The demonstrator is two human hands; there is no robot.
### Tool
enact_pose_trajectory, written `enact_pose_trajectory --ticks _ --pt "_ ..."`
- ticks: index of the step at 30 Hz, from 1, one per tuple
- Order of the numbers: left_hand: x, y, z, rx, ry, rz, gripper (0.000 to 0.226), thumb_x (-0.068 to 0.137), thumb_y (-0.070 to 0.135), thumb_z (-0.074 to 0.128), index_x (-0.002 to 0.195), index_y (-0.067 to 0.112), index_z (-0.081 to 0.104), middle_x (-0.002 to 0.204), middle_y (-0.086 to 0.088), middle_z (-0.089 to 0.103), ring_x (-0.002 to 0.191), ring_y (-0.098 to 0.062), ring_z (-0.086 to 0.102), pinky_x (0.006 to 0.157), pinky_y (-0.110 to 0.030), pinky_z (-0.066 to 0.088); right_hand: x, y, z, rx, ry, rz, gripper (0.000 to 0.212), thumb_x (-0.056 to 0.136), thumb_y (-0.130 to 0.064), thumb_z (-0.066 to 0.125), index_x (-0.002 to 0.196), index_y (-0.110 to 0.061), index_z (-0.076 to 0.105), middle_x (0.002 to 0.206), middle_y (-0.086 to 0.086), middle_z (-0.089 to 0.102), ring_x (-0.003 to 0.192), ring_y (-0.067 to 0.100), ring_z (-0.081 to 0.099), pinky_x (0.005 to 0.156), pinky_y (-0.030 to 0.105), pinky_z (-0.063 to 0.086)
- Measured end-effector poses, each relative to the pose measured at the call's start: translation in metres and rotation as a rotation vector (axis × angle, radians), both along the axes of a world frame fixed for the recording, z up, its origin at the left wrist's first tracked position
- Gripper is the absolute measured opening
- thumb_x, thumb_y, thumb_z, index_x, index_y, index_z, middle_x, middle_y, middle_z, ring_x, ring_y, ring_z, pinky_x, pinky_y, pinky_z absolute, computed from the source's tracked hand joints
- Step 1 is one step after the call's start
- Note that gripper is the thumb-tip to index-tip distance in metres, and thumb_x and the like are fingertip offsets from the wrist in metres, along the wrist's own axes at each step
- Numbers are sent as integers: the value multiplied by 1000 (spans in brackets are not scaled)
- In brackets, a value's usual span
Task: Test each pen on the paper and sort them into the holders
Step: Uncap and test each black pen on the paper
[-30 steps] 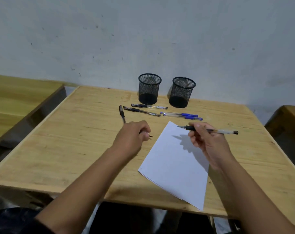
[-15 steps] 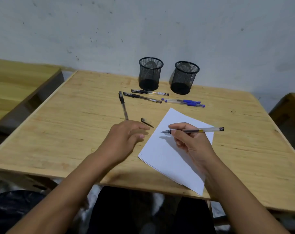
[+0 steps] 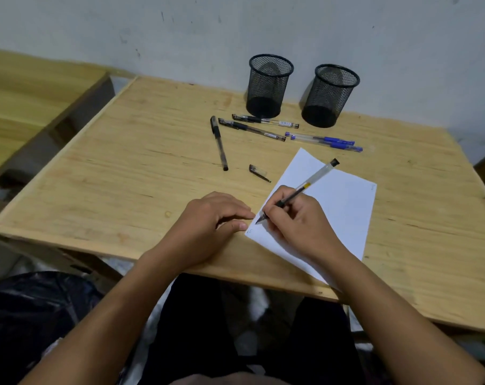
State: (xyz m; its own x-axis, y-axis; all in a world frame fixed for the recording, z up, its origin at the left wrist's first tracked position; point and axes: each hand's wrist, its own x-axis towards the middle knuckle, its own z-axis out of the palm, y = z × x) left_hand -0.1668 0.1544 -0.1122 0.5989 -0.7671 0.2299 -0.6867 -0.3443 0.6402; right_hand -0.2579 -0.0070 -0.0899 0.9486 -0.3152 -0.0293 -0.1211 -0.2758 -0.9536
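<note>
Pale wood tabletop is set against a scuffed grey wall. White paper lies toward its near edge. An uncapped pen is gripped by the right hand, tip on the paper; the left hand rests relaxed beside it. Two mesh holders stand at the far edge.

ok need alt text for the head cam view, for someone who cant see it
The right hand holds an uncapped pen, tip at the near corner of a white sheet of paper, while the left hand rests on the wooden table beside it. Behind lie a loose cap, five capped pens and two black mesh holders.
</note>
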Motion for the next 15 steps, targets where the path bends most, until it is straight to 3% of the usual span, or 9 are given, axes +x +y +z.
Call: enact_pose_trajectory --ticks 3,7,12,15 --pt "1 -1 -3 -4 -26 -17 30 78 39 57 97 22 72 99 7 72 101 0 52 87 -5 31 -2 2 -3 -119 -17 32 12 79 -8 55 70 -13 62 64 17 58 56 15 46 53 24 36" --pt "-1 -2 -3 -43 -44 -27 34 77 39 52 97 20 73 97 4 73 99 -2 53 87 -8 34 -3 3 -2 -186 -19 52 11 80 -10 58 72 -14 65 70 12 63 57 7 48 55 20 36" --pt "-2 -2 -3 -58 -53 -37 33 78 35 53 96 17 73 96 2 73 99 -4 53 87 -7 33 -3 3 -3 -250 -14 79 11 83 -9 59 76 -12 67 73 11 63 63 20 53 56 19 36" --pt "-1 -2 -4 -66 -52 -36 29 78 33 56 97 17 73 97 2 73 99 -4 53 87 -8 33 -3 3 -3 -262 -28 75 11 83 -9 59 76 -10 67 74 11 63 66 20 54 56 16 36"
